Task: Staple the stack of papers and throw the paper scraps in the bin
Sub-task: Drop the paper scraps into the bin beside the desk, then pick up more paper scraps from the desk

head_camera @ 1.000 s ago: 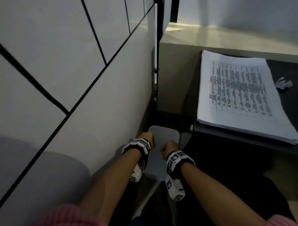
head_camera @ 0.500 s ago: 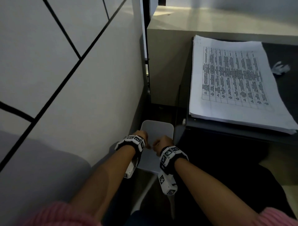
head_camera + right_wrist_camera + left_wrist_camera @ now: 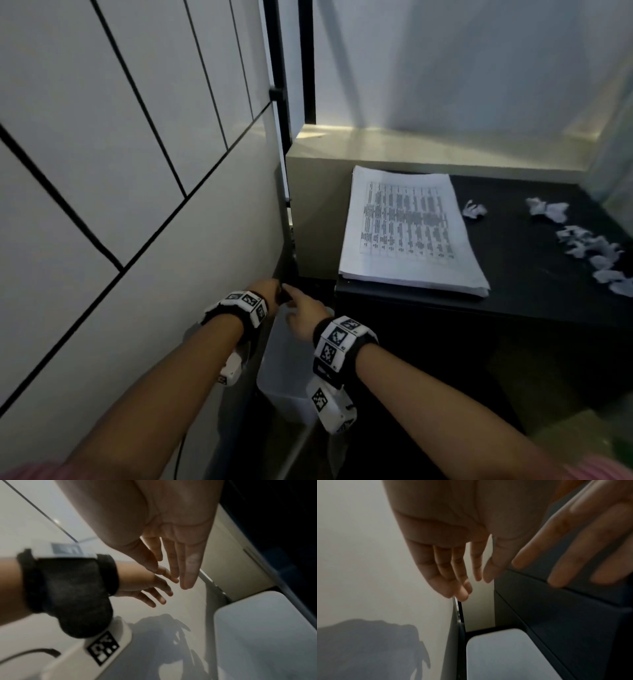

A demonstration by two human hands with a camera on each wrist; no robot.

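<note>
The white bin [image 3: 287, 370] stands on the floor between the wall and the black table [image 3: 534, 284]. Both hands hover above it, close together and holding nothing. My left hand [image 3: 272, 291] is near the wall, its straight fingers [image 3: 453, 574] pointing away from me. My right hand [image 3: 301, 317] is beside it, with its fingers [image 3: 187, 568] also straight. The stack of printed papers [image 3: 407, 229] lies on the table's left part. Several crumpled white scraps [image 3: 474, 209] [image 3: 591, 253] are scattered to its right. No stapler is in view.
A white tiled wall [image 3: 120, 171] with dark joints runs close along the left. A beige ledge [image 3: 428, 154] sits behind the table. The bin's pale surface [image 3: 505, 655] [image 3: 265, 635] lies just below the hands, tight against the table's side.
Both hands have lifted off the bin and their fingers have straightened. The head view has risen, bringing the scraps on the table's right side into sight.
</note>
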